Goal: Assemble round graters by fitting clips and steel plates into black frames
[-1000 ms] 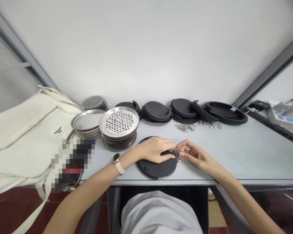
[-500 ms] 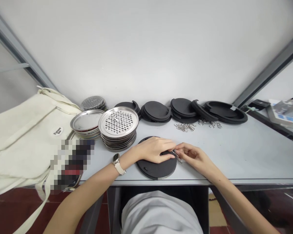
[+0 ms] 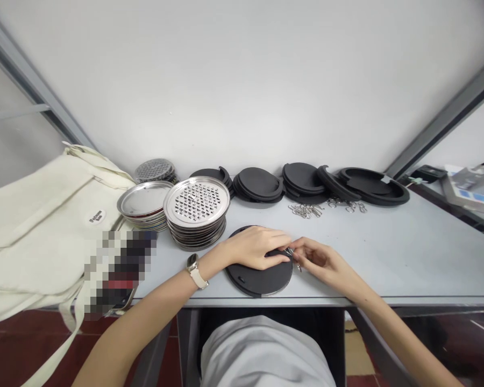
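Note:
A round black disc (image 3: 266, 280) with a thin metal edge lies flat near the table's front. Over its top rests my left hand (image 3: 258, 247), thumb and fingers closed around the right part of the disc. My right hand (image 3: 320, 262) pinches a small metal clasp (image 3: 299, 266) at the disc's right edge, fingertips almost meeting those of the left. Where the clasp meets the disc is mostly covered by my fingers. Behind the hands, a pile of similar metal clasps (image 3: 306, 210) lies on the table.
At left stand a stack of metal grater discs (image 3: 196, 201) and a stack of plain metal discs (image 3: 145, 200). Black discs (image 3: 258, 184) and black rings (image 3: 373, 185) line the wall. A cream bag (image 3: 44, 215) covers the left end of the table (image 3: 407, 252).
The clasp in my right fingers has turned, its loose end now hanging closer to the disc's edge. My left hand stays in place on the disc.

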The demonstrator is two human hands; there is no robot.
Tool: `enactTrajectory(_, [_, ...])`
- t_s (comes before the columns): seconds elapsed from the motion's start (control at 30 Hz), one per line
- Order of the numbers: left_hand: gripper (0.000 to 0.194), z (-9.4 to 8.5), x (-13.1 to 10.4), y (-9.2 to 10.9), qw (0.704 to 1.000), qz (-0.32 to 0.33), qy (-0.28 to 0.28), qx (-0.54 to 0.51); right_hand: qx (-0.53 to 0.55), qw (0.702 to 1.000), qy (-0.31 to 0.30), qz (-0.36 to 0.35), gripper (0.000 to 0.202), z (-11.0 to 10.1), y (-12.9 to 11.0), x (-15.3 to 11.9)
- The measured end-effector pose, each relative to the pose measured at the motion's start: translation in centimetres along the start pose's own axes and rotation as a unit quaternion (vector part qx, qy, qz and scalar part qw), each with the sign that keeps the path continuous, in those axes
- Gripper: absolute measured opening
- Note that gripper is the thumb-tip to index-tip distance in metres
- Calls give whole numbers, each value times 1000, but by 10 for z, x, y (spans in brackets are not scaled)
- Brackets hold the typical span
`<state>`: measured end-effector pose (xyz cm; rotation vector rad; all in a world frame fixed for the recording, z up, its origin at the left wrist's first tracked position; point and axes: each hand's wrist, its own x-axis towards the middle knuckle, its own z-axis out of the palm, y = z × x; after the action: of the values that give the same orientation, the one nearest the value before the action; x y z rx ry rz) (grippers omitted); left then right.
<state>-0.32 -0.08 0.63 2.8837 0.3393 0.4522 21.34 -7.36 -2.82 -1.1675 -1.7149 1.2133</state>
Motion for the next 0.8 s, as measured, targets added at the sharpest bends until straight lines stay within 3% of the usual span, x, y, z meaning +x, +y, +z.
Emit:
enactTrajectory(0.3, [18,2,-1,-1,1000,5,7,0,-19,998,-52,19,42,-9,-7,-5])
enactTrajectory(0.5, [15,3,0,0,1000,-4,6,7,-14,998,-57,31,45,-11,-8,-5])
enactTrajectory(0.8, [26,1,-3,1,998,-38,-15,58,6,998,-48,40,42,-9,-9,-2])
